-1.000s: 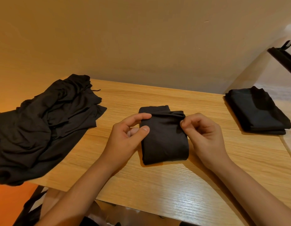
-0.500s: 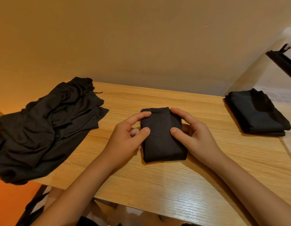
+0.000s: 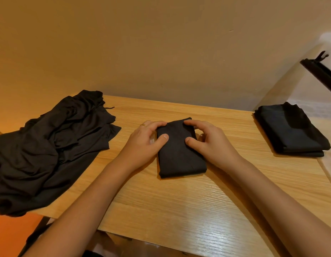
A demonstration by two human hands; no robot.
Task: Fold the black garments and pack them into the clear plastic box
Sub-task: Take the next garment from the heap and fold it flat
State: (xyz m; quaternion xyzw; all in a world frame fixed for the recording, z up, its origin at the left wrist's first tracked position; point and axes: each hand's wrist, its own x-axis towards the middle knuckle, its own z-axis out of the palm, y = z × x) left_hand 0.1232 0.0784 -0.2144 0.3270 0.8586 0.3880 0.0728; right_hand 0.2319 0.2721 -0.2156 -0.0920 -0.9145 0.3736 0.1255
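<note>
A: What are the hands doing?

B: The left hand (image 3: 144, 141) is gripping the left edge of the folded garment (image 3: 179, 156) in the middle of the frame. Its thumb is lying on top and its fingers are curling over the far corner. The right hand (image 3: 210, 143) is gripping the right edge the same way.

A: Where is the garment lying?

B: It is lying flat on the table (image 3: 179, 210), at the centre of the frame. The hands are covering its upper part, so most of the far edge is hidden.

A: And the rest?

B: A loose pile (image 3: 49, 145) is spreading over the left of the frame and hanging off the table's left edge. The frame is cutting off its left side. A folded stack (image 3: 290, 130) is sitting at the right.

A: Is the stack in the box?

B: I cannot tell. The box (image 3: 283, 84) is showing only as a faint clear wall at the upper right, running off the frame, with a black bar (image 3: 320, 71) on it. It is hard to make out whether the stack is lying inside or just beside it.

A: Anything below the table?

B: Something dark is showing at the lower left, too cut off to identify.
</note>
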